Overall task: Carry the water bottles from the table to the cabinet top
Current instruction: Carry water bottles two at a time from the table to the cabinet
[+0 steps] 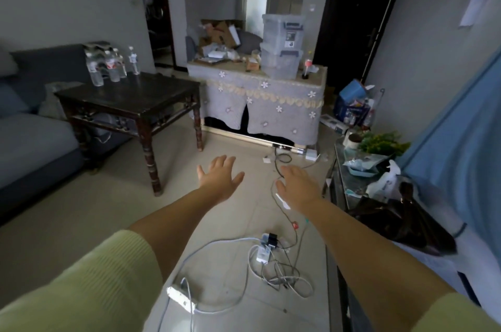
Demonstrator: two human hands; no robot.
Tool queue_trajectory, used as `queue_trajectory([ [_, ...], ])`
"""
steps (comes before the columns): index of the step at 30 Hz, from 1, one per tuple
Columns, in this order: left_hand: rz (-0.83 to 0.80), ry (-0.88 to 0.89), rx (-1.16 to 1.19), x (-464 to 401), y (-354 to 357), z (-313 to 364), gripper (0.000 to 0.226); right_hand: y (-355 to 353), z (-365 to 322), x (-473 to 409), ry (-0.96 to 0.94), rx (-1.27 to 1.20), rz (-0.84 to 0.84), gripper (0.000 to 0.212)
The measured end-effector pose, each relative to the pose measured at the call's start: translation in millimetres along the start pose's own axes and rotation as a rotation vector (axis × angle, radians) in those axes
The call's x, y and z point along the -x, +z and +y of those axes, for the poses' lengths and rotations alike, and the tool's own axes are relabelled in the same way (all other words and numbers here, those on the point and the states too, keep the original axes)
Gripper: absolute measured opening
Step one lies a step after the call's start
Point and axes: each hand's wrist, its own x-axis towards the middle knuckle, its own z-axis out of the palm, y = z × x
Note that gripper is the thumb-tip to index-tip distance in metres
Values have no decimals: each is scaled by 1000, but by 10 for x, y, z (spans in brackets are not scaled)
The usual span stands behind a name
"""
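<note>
Both my grips, left hand (220, 178) and right hand (297, 186), spread empty; next, I'd reach the bottles (109, 67) on the counter (141, 99).

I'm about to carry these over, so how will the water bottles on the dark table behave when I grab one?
The water bottles look full, so each is probably heavy for its size. They stand tall, narrow and close together, so bumping one may tip its neighbours. The clear plastic walls will likely give a little under the fingers.

Dark wooden table (141, 99): water bottles (109, 67) clustered upright at its far-left corner, by the sofa (32, 139).
</note>
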Motion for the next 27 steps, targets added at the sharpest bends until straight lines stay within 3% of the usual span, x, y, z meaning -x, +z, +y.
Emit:
queue_trajectory([
  [10, -25, -45, 0, -640, 158, 44, 60, 74, 157, -924, -84, 38, -62, 53],
  [27, 52, -277, -9, -3148, 33, -1505, 61, 535, -649, -3977, -241, 14, -47, 50],
])
